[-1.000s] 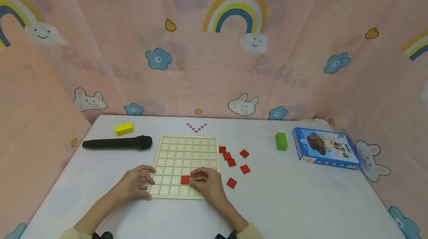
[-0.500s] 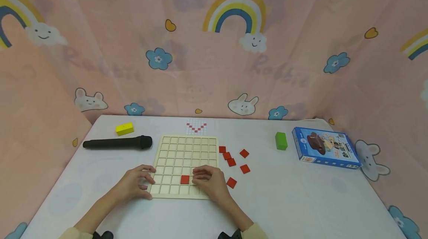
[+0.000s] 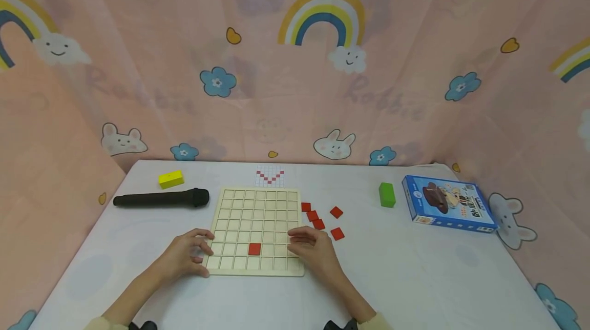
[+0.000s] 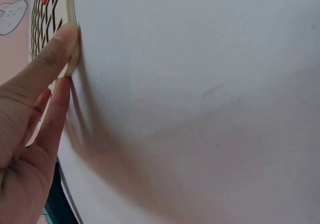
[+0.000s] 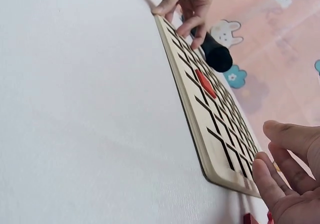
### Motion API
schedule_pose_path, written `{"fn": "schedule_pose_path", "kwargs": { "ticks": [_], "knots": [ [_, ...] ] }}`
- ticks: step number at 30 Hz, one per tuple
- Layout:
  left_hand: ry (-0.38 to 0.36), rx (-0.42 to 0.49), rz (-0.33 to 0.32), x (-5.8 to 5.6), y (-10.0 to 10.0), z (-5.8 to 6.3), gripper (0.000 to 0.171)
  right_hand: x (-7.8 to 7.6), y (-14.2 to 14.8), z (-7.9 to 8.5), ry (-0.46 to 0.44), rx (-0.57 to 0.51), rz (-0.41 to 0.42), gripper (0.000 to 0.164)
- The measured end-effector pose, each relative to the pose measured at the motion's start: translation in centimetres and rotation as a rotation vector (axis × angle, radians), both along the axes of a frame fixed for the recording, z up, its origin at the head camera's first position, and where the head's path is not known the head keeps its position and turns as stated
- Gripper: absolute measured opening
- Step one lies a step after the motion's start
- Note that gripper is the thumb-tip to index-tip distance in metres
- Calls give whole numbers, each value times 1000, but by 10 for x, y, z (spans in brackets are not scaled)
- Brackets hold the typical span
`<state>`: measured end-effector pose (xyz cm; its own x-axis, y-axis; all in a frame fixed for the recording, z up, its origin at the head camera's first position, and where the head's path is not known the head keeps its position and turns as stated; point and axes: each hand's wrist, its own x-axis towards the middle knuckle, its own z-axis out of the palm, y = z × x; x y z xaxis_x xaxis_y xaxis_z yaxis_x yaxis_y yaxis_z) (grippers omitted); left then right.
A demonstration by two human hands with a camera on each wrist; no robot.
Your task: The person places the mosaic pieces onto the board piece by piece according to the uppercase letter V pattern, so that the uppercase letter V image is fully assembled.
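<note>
My left hand (image 3: 184, 253) grips the cream grid board (image 3: 230, 263) at its near left corner, thumb and fingers along the edge. In the left wrist view the thumb (image 4: 55, 49) lies on the corner of the board. One red square tile (image 3: 254, 249) sits in a cell of the second row from the near edge. Over the board's right edge hovers my right hand (image 3: 315, 250), holding nothing, with thumb and fingers apart in the right wrist view. Several loose red tiles (image 3: 337, 233) lie on the table just beyond it.
A small card with a red V pattern (image 3: 270, 176) lies behind the board. To the left are a black microphone (image 3: 161, 198) and a yellow block (image 3: 171, 179). A green block (image 3: 387, 194) and a blue box (image 3: 449, 204) stand on the right.
My right hand has moved right, away from the placed red tile to the board's right edge, and now covers the spot of the nearest loose tile. The left hand has stayed put.
</note>
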<state>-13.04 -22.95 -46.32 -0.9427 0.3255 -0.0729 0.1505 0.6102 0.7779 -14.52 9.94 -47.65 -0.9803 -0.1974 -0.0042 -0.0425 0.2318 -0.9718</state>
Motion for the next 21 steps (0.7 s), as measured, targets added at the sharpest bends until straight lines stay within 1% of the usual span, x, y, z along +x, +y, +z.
{"fn": "schedule_pose_path", "kwargs": {
  "ticks": [3, 6, 13, 17, 21],
  "knots": [
    [-1, 4, -1, 0, 0, 1, 35, 0, 13, 2, -9, -18, -43, 29],
    [-9, 10, -1, 1, 0, 1, 35, 0, 26, 4, -21, -11, -95, 28],
    [-4, 2, 2, 2, 1, 1, 35, -2, 58, 6, -7, 97, -201, 28],
    [1, -1, 2, 1, 1, 1, 35, -3, 74, 6, 3, 135, -238, 31],
    [10, 0, -5, 1, 0, 0, 34, -5, 88, 6, -6, 131, -252, 33]
  ]
}}
